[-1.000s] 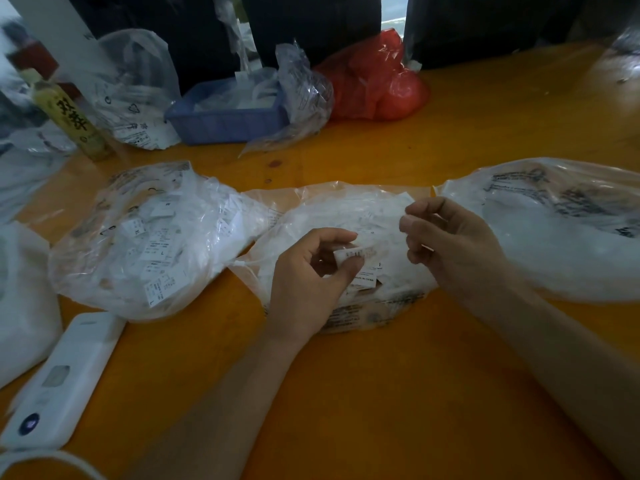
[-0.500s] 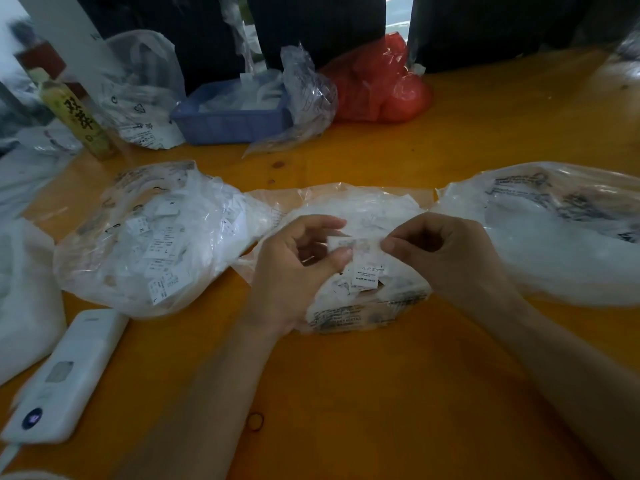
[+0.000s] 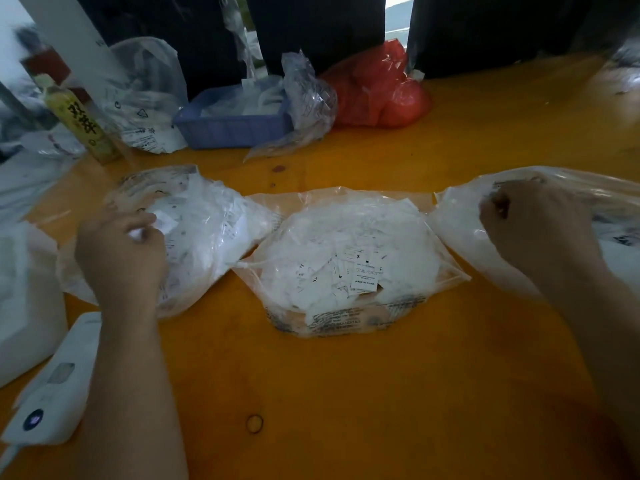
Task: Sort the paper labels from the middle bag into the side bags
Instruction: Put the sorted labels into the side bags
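Left hand: the left hand [image 3: 121, 252] was held over the left bag [image 3: 207, 230], its grip closed round a small white paper label [image 3: 165, 221], pinched at the fingertips above the bag's open mouth.
Right hand: the right hand [image 3: 533, 230] was pictured at the mouth of the right bag [image 3: 460, 233], fingers curled; whether its grip was clamped on a label could not be told.
Middle bag: the middle bag [image 3: 349, 320], clear plastic, was laid open at the centre of the orange surface [image 3: 346, 393], with neither hand on it.
Paper labels: a heap of white paper labels [image 3: 346, 268] was seen inside the middle bag, some printed with size letters.
Side bags: both were set just beside the middle bag, towards the left and right edges of the surface, each holding white labels.
Far edge: a blue tray [image 3: 232, 128], a red bag [image 3: 377, 88] and a yellow bottle [image 3: 81, 123] were lined along it.
Near left corner: a white device [image 3: 55, 386] was laid there.
Near edge: a rubber band [image 3: 254, 424] was left on the bare wood.
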